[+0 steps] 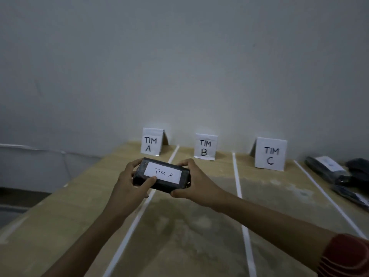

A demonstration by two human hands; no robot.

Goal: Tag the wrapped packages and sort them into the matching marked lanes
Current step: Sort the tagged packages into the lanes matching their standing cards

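Head view. Black wrapped package [162, 175], white tag [163, 173] reading "Tim A" on top: held above the table [60, 216], over the white line [139, 212] dividing the first two lanes. Left hand [130, 181]: grips the package's left end, thumb on the tag's corner. Right hand [192, 182]: fingers curled round the right end. Tent cards by the wall: "TIM A" [150, 142], "TIM B" [205, 146], "TIM C" [270, 153]. More black packages [327, 169]: far right, beyond the last line.
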